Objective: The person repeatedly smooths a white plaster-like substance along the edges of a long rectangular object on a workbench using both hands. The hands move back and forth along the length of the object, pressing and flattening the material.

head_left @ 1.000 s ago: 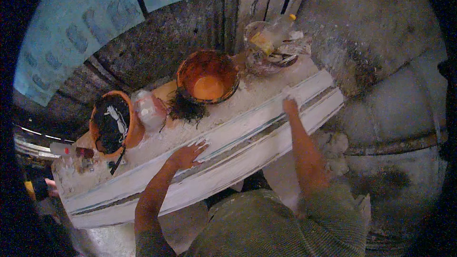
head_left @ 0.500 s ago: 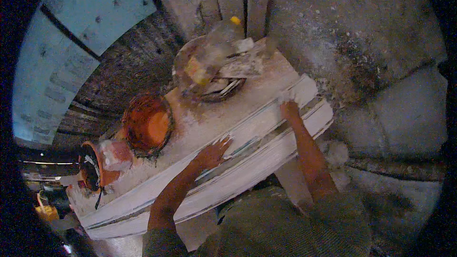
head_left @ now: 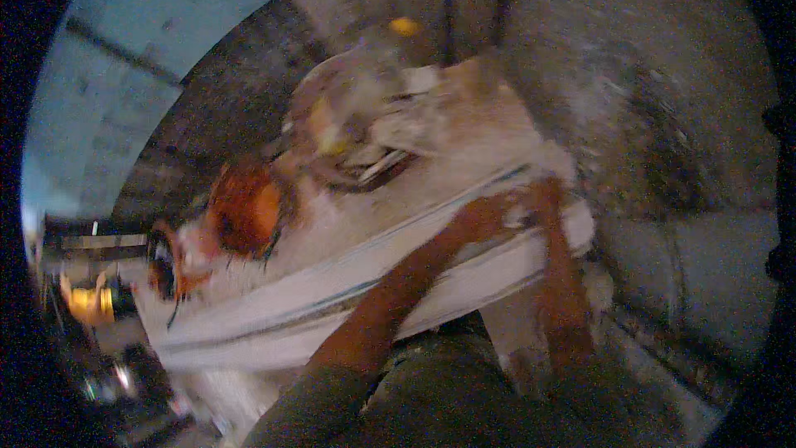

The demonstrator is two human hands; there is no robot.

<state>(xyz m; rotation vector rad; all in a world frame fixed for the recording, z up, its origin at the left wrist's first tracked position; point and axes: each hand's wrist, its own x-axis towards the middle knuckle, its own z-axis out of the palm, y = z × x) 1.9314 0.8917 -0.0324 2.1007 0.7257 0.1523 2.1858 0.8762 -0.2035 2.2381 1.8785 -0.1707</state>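
Note:
Long white moulding-like strips (head_left: pixel 274 309) with dark grooves between them lie along the near edge of a dusty table (head_left: pixel 489 104). My left hand (head_left: pixel 489 217) reaches across to their right end. Right beside it is my right hand (head_left: pixel 545 193), over the same end of the strips. Something pale shows between the two hands, too blurred to name. Motion smears the fingers of both hands, so their grip does not show.
An orange bucket (head_left: pixel 257 214) stands behind the strips, with another orange-rimmed container (head_left: pixel 166 261) to its left. Farther back is a cluttered round basin (head_left: pixel 365 178) with pale pieces. A rough, stained surface (head_left: pixel 663 133) lies to the right.
My left hand has left the middle of the strips and moved right, up to my right hand. My right hand has shifted slightly nearer and to the right. The whole view has turned a little.

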